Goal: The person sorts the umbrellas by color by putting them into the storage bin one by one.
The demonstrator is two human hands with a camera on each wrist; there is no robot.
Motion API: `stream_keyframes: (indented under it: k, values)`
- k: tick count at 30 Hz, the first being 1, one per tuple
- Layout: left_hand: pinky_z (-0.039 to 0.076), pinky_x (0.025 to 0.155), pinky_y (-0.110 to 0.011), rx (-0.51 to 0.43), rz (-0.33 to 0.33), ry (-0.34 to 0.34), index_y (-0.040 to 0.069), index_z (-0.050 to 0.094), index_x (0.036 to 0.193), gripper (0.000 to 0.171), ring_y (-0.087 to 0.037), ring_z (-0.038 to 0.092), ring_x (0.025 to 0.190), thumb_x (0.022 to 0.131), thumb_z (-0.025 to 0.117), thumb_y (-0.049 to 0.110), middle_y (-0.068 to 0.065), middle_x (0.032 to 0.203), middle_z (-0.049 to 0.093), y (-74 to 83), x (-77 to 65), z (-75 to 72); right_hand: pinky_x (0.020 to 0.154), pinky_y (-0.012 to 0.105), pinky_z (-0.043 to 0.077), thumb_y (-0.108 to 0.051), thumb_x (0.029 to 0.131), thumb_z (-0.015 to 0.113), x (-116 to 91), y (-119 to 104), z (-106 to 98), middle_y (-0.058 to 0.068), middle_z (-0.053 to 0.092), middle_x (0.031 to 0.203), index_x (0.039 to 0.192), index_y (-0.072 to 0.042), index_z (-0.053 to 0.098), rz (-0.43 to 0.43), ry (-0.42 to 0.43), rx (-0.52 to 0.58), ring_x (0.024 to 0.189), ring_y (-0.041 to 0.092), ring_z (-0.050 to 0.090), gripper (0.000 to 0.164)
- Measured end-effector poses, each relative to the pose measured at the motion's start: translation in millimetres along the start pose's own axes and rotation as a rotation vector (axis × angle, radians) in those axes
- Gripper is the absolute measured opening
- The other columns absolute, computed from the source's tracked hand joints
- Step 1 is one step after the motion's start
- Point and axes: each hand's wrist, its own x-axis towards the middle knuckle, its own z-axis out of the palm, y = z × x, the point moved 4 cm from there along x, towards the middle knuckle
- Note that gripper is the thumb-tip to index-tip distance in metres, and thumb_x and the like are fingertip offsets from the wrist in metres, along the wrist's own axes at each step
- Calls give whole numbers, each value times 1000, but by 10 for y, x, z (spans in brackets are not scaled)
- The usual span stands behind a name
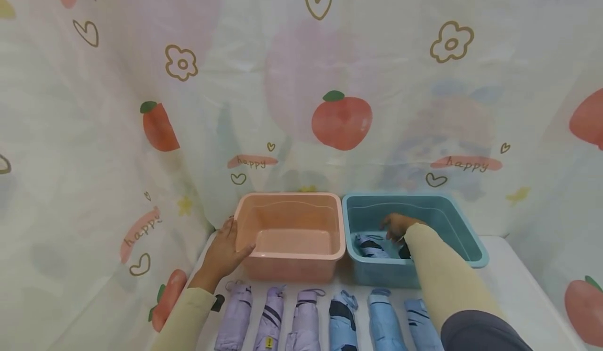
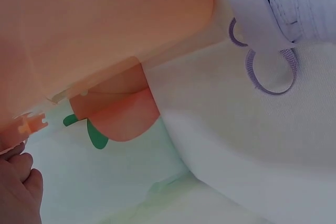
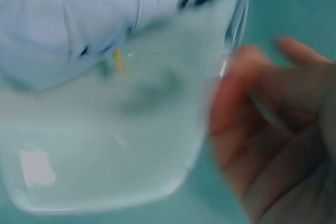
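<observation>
My left hand (image 1: 225, 252) grips the left side of the peach plastic basin (image 1: 294, 267), thumb near the front corner. In the left wrist view, curled fingers (image 2: 21, 166) lie under that basin's rim. My right hand (image 1: 399, 226) is inside the blue-green basin (image 1: 386, 272), above its floor, fingers loosely bent and holding nothing. A folded light-blue umbrella (image 1: 371, 246) with a dark patch lies in this basin, left of the hand. In the right wrist view the umbrella (image 3: 79, 19) is apart from the blurred fingers.
Several folded umbrellas lie in a row before the basins: lilac ones (image 1: 234, 317) at left, blue ones (image 1: 385, 322) at right. They rest on a white table (image 1: 509, 272). A printed curtain (image 1: 395, 79) hangs behind and along both sides.
</observation>
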Motion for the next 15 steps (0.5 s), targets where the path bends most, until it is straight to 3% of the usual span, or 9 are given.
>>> stream_keyframes:
  k: [2, 4, 9, 11, 15]
  values:
    - [28, 107, -56, 2, -2, 5, -15, 29, 145, 96, -42, 27, 139, 89, 56, 58, -28, 152, 27, -2, 2, -3, 69, 38, 55, 11, 92, 50, -28, -61, 38, 33, 57, 116, 131, 10, 54, 16, -73, -13, 83, 28, 65, 39]
    - [28, 108, -55, -1, -7, 5, -15, 29, 145, 95, -43, 28, 139, 89, 57, 58, -28, 152, 27, -5, 7, -4, 82, 43, 53, 2, 93, 56, -44, -94, 86, 29, 57, 123, 131, 9, 54, 38, -159, -104, 100, 33, 64, 39]
    - [28, 108, -55, -5, -17, 2, -14, 28, 146, 96, -43, 28, 139, 90, 56, 58, -28, 153, 26, -21, 18, 10, 95, 53, 44, -31, 95, 63, -27, -86, 217, 25, 58, 126, 143, 6, 41, 168, -362, -176, 119, 39, 54, 65]
    - [29, 108, -55, -3, -16, 7, -14, 28, 146, 96, -43, 28, 138, 90, 55, 59, -27, 153, 26, -29, 15, 23, 98, 55, 41, -40, 92, 65, 3, -73, 253, 28, 51, 133, 144, 6, 39, 219, -366, -175, 126, 44, 46, 75]
    - [29, 107, -56, -16, -9, 21, -14, 30, 145, 95, -45, 29, 137, 90, 56, 57, -27, 153, 27, -26, -7, 38, 96, 51, 43, -54, 79, 75, 65, -36, 287, 33, 42, 139, 138, 8, 46, 305, -226, -235, 126, 45, 44, 90]
